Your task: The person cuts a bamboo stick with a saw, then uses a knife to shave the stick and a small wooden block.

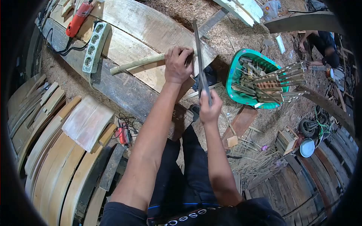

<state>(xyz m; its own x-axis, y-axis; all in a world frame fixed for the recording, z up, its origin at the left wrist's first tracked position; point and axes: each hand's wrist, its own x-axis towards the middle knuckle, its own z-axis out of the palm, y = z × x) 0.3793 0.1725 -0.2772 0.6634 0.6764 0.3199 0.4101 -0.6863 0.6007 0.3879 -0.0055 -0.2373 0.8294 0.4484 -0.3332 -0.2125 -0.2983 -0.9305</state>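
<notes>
My left hand [176, 64] is wrapped round a pale bamboo pole [137, 63] near its right end, holding it against the wooden planks of the bench. The pole's other end reaches left toward the power strip. My right hand [210, 108] is closed on the lower end of a long, thin grey metal blade [199, 51]. The blade points away from me, and its edge overlaps the tip of the bamboo just right of my left fingers. Its grip is mostly hidden by my right fingers.
A red power tool [80, 18] and a white power strip [95, 48] lie on the bench [130, 94]. A green basket [234, 62] of bamboo pieces stands at right. Curved boards [56, 162] are stacked at left. Another person [322, 49] crouches at far right.
</notes>
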